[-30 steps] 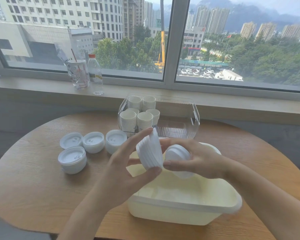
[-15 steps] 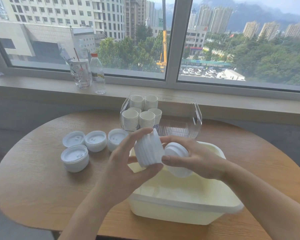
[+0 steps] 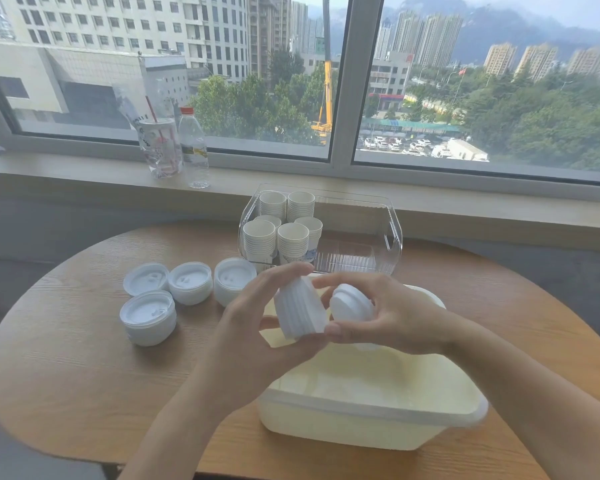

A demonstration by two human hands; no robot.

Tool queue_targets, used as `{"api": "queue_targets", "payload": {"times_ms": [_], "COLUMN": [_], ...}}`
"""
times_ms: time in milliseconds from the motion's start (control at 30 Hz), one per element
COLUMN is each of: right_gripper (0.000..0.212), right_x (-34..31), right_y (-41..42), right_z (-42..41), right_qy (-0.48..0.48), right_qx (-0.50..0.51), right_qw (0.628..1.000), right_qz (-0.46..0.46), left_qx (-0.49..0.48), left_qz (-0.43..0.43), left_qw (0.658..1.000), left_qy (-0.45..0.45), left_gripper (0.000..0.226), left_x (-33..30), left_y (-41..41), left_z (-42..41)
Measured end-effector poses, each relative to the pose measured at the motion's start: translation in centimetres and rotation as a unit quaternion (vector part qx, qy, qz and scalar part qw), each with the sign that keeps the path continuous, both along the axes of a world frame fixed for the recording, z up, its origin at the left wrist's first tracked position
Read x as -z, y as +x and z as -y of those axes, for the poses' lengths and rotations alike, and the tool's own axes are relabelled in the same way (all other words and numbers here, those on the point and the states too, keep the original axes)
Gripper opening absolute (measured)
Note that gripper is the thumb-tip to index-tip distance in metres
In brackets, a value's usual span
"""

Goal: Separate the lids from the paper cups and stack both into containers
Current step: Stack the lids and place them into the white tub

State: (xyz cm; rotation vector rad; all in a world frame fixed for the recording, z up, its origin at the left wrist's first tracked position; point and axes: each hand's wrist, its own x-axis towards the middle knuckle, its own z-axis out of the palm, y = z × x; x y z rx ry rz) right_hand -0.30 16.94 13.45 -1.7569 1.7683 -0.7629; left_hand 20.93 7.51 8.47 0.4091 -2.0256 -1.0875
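Lids (image 3: 300, 308) stacked in the left hand (image 3: 253, 336), pinched between thumb and fingers above the cream tub (image 3: 371, 407), tilt more upright than before. Right hand (image 3: 392, 315) grips a single lid (image 3: 350, 304) beside them. Round wooden table (image 3: 66, 375) beneath a city window (image 3: 342, 81)

The stack of lids (image 3: 300, 311) and the single lid (image 3: 350, 303) held over the tub are plain white. The near tub (image 3: 371, 420) is pale cream-yellow. The lid piles (image 3: 148, 318) at left are white. The table (image 3: 66, 375) is light brown with wood grain. The far bin (image 3: 394, 230) is clear and ribbed, its cups (image 3: 258, 237) white. The far-left bottle (image 3: 193, 147) has a red cap.
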Motion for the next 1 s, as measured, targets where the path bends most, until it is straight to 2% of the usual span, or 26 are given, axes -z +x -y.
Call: {"api": "queue_targets", "payload": {"times_ms": [100, 267, 667, 733, 867, 1000], "right_gripper": [0.082, 0.067, 0.071, 0.071, 0.064, 0.064], "right_x": [0.2, 0.4, 0.9, 0.8, 0.6, 0.0], "right_y": [0.3, 2.0, 3.7, 3.7, 2.9, 1.6], "right_z": [0.2, 1.0, 1.8, 1.7, 1.7, 1.3], "right_qy": [-0.069, -0.13, -0.124, -0.111, -0.064, -0.053], "right_qx": [0.056, 0.072, 0.11, 0.096, 0.037, 0.042], "right_qw": [0.996, 0.988, 0.985, 0.987, 0.981, 0.986], "right_qz": [0.007, 0.032, 0.04, 0.067, 0.181, 0.152], "left_qx": [-0.009, -0.008, -0.032, -0.039, -0.049, -0.049], "left_qz": [-0.006, -0.015, -0.003, -0.008, -0.035, -0.036], "left_qw": [1.0, 1.0, 0.999, 0.999, 0.998, 0.998], "left_qy": [0.0, -0.02, -0.034, -0.033, 0.006, 0.016], "left_gripper": [0.072, 0.075, 0.076, 0.073, 0.069, 0.067], "left_x": [-0.1, -0.6, -0.7, -0.8, -1.1, -1.3], "left_y": [-0.4, -1.2, -2.3, -2.4, -2.1, -1.5], "left_z": [-0.3, -0.7, -0.6, -0.6, -0.2, 0.0]}}
